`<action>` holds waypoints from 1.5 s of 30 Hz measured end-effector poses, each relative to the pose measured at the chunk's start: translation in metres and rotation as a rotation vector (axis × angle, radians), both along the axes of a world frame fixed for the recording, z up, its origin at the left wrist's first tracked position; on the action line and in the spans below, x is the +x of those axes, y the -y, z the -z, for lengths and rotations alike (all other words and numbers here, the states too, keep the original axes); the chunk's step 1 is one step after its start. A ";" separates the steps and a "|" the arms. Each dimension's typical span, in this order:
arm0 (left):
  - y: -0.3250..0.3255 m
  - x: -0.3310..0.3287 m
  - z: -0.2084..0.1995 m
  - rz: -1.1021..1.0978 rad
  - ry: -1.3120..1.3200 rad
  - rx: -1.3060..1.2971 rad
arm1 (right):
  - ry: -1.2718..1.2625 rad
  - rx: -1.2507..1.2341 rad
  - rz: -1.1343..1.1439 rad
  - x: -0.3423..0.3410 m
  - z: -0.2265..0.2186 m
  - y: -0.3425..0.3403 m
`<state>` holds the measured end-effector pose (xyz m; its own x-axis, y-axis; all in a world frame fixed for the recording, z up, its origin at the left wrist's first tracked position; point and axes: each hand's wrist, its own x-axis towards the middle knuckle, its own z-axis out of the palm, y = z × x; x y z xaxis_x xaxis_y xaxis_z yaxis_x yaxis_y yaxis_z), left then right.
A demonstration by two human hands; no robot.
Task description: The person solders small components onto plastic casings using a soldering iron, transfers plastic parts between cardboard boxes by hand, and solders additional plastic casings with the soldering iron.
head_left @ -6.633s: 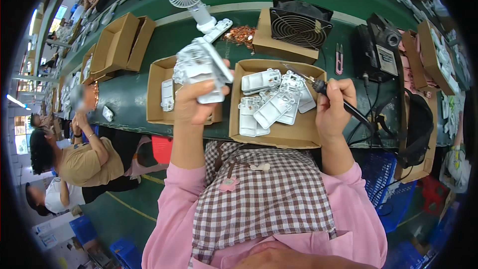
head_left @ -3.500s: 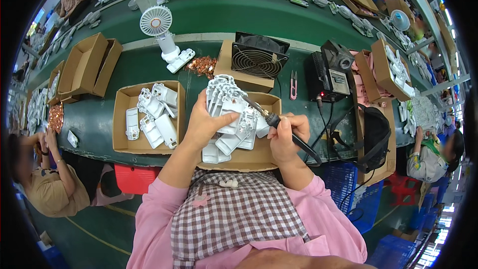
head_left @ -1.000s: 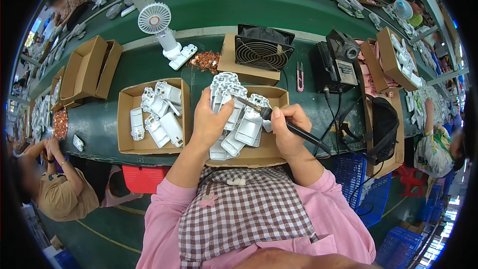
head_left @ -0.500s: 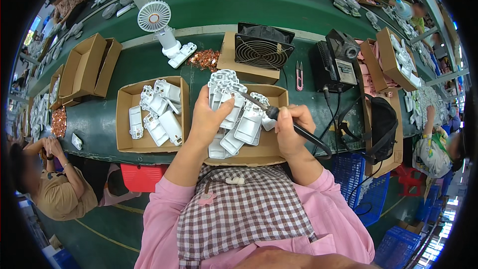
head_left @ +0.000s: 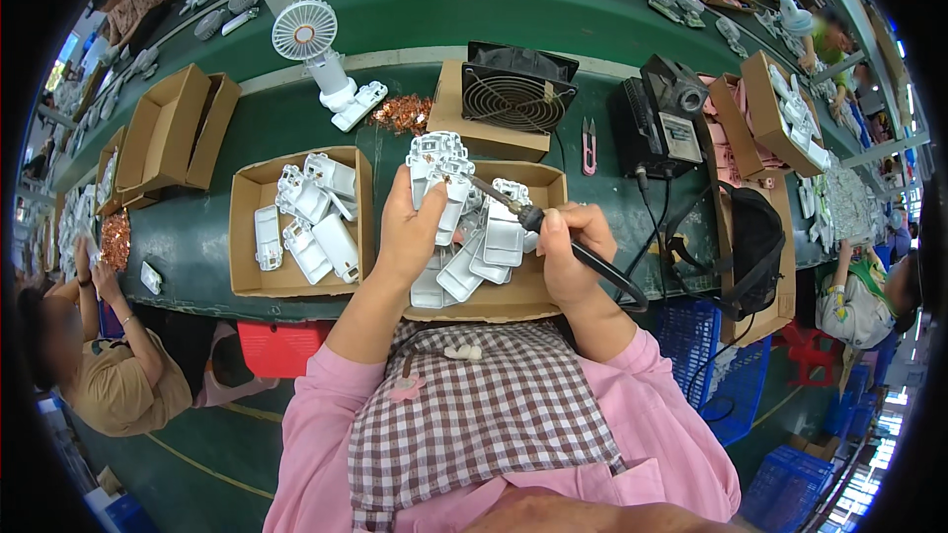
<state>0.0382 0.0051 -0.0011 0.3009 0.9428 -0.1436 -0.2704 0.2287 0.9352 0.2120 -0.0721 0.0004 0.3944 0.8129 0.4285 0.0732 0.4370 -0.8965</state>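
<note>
My left hand (head_left: 407, 227) is closed round a white plastic housing (head_left: 441, 170), held up above a cardboard box (head_left: 538, 304). Between the fingers of my right hand (head_left: 576, 249) is a soldering iron (head_left: 533, 218) with a black handle and a dark cable. Its metal tip slants up and left to the housing's near upper edge; whether it touches cannot be made out. Several more white housings (head_left: 504, 241) lie overlapped in the box below. Another cardboard box (head_left: 238, 255) at the left holds further white housings (head_left: 318, 205).
Beyond the boxes stand a black fan (head_left: 518, 89), a white handheld fan (head_left: 305, 32), a pile of copper-coloured bits (head_left: 403, 114), pink snips (head_left: 590, 148) and a black soldering station (head_left: 644, 128). A black bag (head_left: 755, 252) hangs at the right. Co-workers sit on both sides.
My left hand and the housing have shifted slightly, and the housing stands more apart from the pile. The iron has moved a little left. The person at the left has raised their hands.
</note>
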 end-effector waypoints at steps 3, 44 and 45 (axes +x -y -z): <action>-0.002 -0.003 0.012 -0.043 -0.183 0.181 | 0.081 -0.054 -0.011 0.000 -0.002 -0.002; 0.000 -0.001 0.014 -0.076 -0.262 0.166 | 0.063 -0.142 -0.009 -0.004 -0.005 -0.004; 0.000 -0.001 0.014 -0.077 -0.261 0.165 | 0.079 -0.140 -0.011 -0.004 -0.005 -0.004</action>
<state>0.0368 0.0050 -0.0153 0.2013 0.9783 -0.0496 -0.0265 0.0561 0.9981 0.2083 -0.0684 0.0057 0.3547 0.8709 0.3401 0.1423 0.3093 -0.9403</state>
